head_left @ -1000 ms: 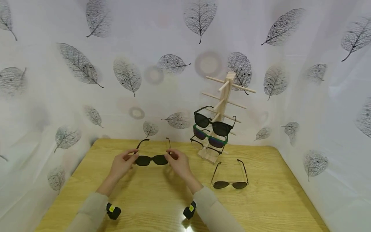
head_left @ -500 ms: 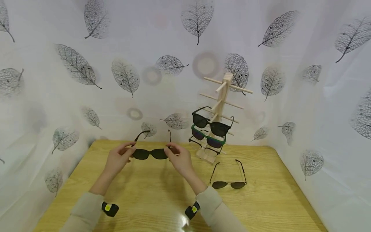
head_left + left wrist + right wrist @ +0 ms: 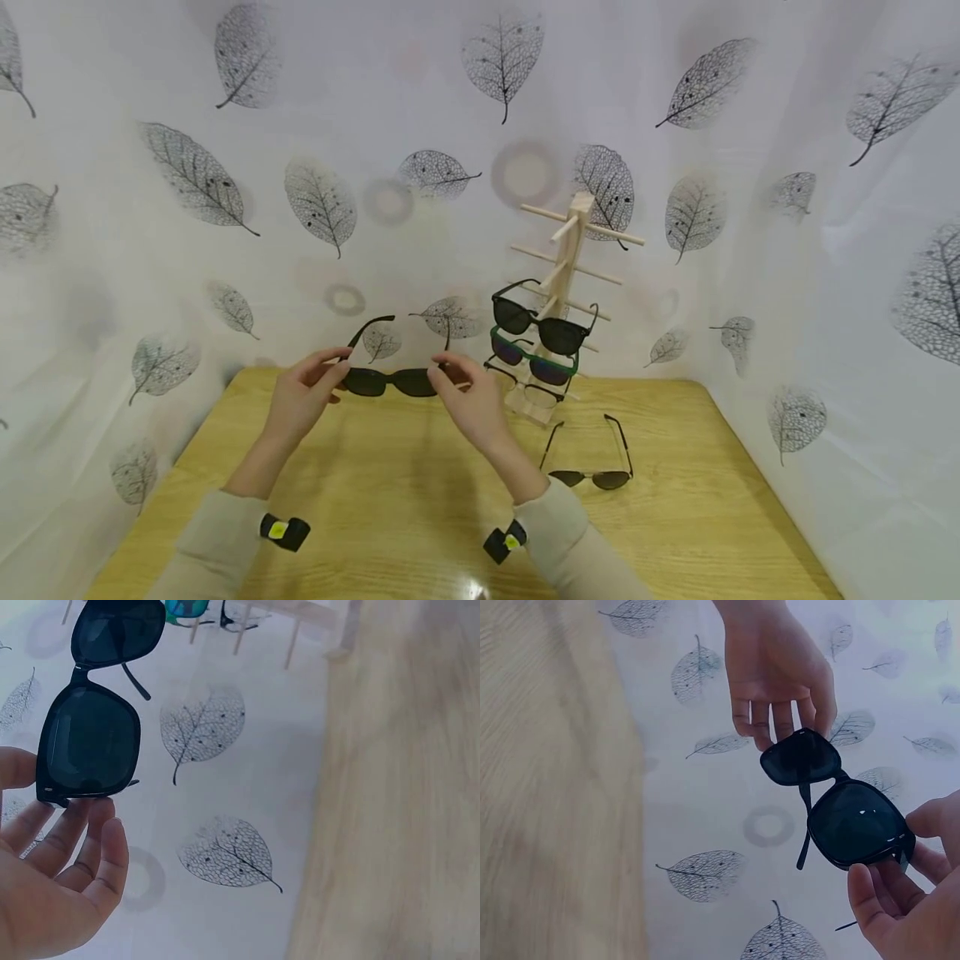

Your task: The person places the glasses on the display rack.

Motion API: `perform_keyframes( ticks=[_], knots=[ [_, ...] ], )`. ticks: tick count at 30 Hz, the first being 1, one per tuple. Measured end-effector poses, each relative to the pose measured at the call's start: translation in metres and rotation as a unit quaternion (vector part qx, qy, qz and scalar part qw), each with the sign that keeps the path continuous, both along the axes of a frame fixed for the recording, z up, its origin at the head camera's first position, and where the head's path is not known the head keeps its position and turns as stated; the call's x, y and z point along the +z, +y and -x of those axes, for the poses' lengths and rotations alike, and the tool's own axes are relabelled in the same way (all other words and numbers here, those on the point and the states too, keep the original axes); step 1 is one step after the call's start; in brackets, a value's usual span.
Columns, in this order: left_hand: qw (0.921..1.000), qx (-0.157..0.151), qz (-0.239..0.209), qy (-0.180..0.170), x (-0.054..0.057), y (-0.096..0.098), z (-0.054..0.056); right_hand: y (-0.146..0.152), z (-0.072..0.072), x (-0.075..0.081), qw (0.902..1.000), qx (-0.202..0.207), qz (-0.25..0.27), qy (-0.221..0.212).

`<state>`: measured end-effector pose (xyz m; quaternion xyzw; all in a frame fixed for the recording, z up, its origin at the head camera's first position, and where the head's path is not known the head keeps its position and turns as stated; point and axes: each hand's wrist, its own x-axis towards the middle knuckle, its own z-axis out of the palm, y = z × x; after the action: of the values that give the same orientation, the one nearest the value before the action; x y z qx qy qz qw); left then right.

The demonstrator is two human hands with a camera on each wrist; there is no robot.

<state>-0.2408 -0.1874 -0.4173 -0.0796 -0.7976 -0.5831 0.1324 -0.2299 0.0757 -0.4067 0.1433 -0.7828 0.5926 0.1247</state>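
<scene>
Black sunglasses with dark lenses hang level above the far part of the table, temples spread and pointing away. My left hand pinches their left end between thumb and fingers. At the other end, my right hand pinches the frame by its hinge. In the left wrist view, the left fingers reach behind the lower corner of the frame, the thumb in front. Both hands appear in the right wrist view, one at each side of the sunglasses.
A wooden display rack with side pegs stands at the back right. It carries black sunglasses, green-framed sunglasses and clear-lensed eyeglasses. Aviator sunglasses lie unfolded on the wooden table. A leaf-printed curtain surrounds the table.
Both hands have raised the black sunglasses and carried them away from me, up towards the curtain. The view has shifted slightly; the rack and aviator sunglasses stay in place.
</scene>
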Motion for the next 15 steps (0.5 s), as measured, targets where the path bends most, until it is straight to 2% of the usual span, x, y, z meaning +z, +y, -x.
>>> perform_keyframes(
  ticks=[10,15],
  knots=[
    [0.9992,-0.009,-0.014,0.037,0.026,0.011,-0.002,0.007,-0.014,0.028,0.9993,-0.014,0.013,0.032],
    [0.9984,-0.019,-0.017,0.05,0.039,0.018,0.0,0.011,-0.02,0.039,0.9975,-0.016,0.03,0.061]
  ],
)
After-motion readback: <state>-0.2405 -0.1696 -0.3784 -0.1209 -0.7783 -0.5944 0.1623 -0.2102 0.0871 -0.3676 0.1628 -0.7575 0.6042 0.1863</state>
